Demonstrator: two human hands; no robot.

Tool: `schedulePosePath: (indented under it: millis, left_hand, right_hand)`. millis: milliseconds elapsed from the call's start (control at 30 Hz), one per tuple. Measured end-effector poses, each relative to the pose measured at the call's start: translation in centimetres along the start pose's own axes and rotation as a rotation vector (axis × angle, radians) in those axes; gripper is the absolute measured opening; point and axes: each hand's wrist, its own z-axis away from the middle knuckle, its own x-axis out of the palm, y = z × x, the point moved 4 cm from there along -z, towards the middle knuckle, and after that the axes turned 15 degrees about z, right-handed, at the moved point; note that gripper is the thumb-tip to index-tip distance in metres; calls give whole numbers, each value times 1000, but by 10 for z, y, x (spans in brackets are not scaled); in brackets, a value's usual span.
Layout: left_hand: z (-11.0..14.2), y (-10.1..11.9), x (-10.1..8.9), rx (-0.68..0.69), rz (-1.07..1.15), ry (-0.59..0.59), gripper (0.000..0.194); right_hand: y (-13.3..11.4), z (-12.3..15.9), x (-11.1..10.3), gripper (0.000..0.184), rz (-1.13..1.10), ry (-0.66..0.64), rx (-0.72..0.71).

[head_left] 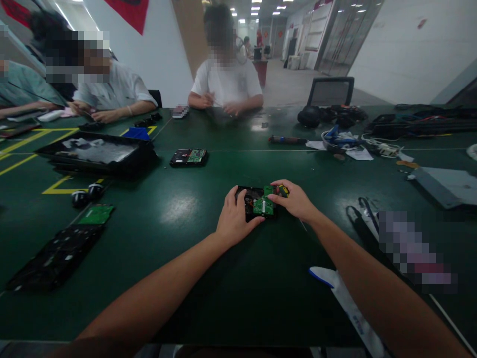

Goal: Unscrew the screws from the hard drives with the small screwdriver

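A black hard drive (250, 200) lies on the green table (194, 258) in front of me, with a green circuit board (264, 205) on its right part. My left hand (234, 216) grips the drive's left side, thumb along its front edge. My right hand (294, 199) is closed round a small tool with a yellow and black handle (283, 189), whose tip is over the board. The tool's tip is hidden by my fingers.
A second hard drive (189, 157) lies farther back. A black tray (97, 154) stands at left, with a loose green board (97, 214) and a dark panel (55, 256) nearer. Cables and tools (346, 139) crowd the right back. Other people sit across the table.
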Motion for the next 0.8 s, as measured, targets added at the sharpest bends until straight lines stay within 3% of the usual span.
schedulePosePath:
  millis: [533, 800]
  left_hand:
    - [0, 5, 1, 8, -73, -14, 91]
    - [-1, 9, 1, 45, -135, -31, 89]
  right_hand:
    - [9, -2, 5, 44, -157, 6, 26]
    - [4, -1, 2, 43, 48, 32, -36]
